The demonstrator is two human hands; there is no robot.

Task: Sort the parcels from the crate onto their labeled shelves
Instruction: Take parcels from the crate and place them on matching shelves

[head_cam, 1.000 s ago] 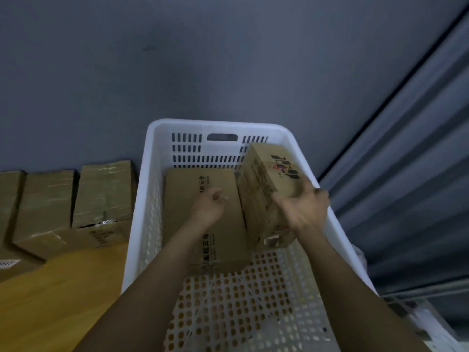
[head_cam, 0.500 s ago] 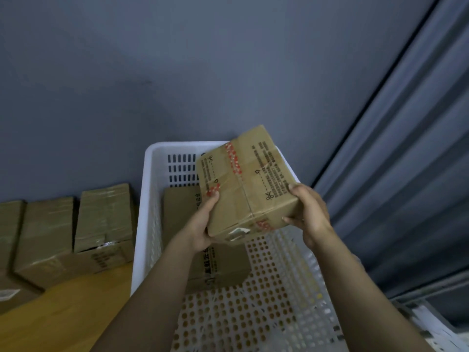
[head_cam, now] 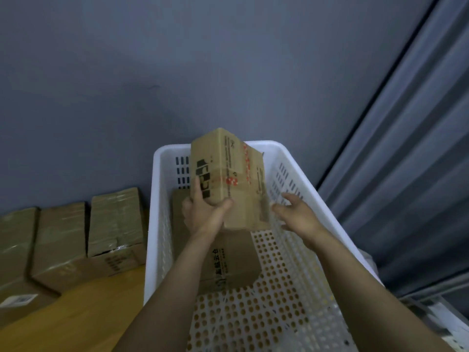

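Curling my left hand (head_cam: 205,214) round the lower corner of the cardboard parcel (head_cam: 228,179), thumb on its front face, I hold it upright above the white crate (head_cam: 158,224). My right hand (head_cam: 297,214) is spread just beside its right face; whether it touches I cannot tell. A flatter parcel (head_cam: 228,260) lies in the crate below. I judge this the label-reading step. Next I need the label found, then both hands on. No shelf is in view.

Wooden tabletop (head_cam: 76,308) down at the left, taped cardboard boxes (head_cam: 61,240) lined along its back, white crate (head_cam: 150,224) just beside them
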